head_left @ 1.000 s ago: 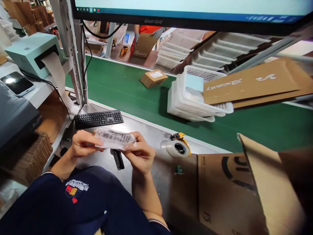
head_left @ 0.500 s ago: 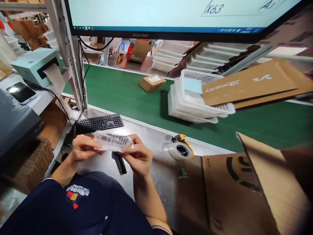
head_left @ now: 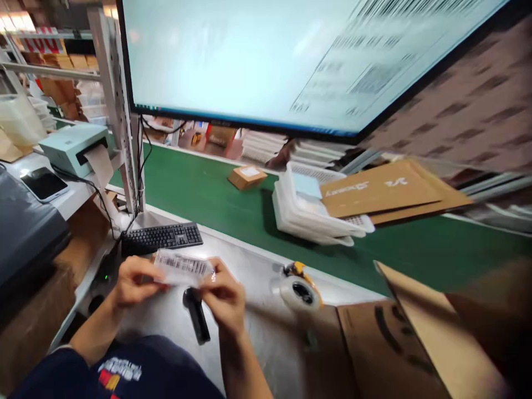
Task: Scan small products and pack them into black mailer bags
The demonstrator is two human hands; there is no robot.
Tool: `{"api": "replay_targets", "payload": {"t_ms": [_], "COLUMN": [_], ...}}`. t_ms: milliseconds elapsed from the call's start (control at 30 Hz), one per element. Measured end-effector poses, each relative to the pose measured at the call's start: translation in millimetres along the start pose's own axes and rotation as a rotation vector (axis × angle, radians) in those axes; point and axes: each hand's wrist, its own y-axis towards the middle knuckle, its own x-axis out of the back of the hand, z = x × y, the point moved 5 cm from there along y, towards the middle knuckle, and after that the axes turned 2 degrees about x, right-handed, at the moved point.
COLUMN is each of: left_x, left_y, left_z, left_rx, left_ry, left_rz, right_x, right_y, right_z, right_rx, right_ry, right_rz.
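A small clear plastic packet with a white barcode label (head_left: pixel 183 267) is stretched between my two hands above the metal bench. My left hand (head_left: pixel 135 281) pinches its left end, and my right hand (head_left: pixel 224 293) pinches the right end. The barcode side faces up toward me. Just below the packet, a black handheld scanner (head_left: pixel 197 316) lies on the bench, touched by neither hand. Behind my hands sits a black keyboard (head_left: pixel 162 238). What the packet contains cannot be made out.
A tape dispenser (head_left: pixel 301 291) and an open cardboard box (head_left: pixel 374 338) are on the right. Beyond runs a green conveyor (head_left: pixel 195 182) bearing a small carton (head_left: pixel 246 177) and stacked white baskets (head_left: pixel 310 221) holding flat cardboard. A monitor (head_left: pixel 249 61) hangs above; a label printer (head_left: pixel 75 147) stands left.
My view has tilted up, so the monitor fills more of it and the bench sits lower. The screen shows a different part of its page. Both hands keep their hold on the packet.
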Motion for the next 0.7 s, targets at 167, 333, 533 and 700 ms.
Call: {"api": "replay_targets", "payload": {"t_ms": [167,333,533,700], "left_x": [-1.3,-1.3,0.8,2.4], "left_y": [-4.4,-5.2,-10.5,-9.8], "left_z": [25.3,37.6,43.1,40.4], "left_rx": [0.087,0.131,0.158,0.137], "left_ry": [-0.072,-0.097,-0.084,-0.085], "left_rz": [-0.083,-0.114,-0.136,-0.136], "right_x": [5.4,10.6,10.6,8.8], "right_y": [7.6,11.7,7.0,7.6], "right_z": [-12.6,-17.7,-18.4,-21.5], "right_rx": [-0.011,-0.045,-0.097,-0.097], "right_ry": [0.05,0.06,0.057,0.045], "right_rz": [0.023,0.068,0.061,0.061]}}
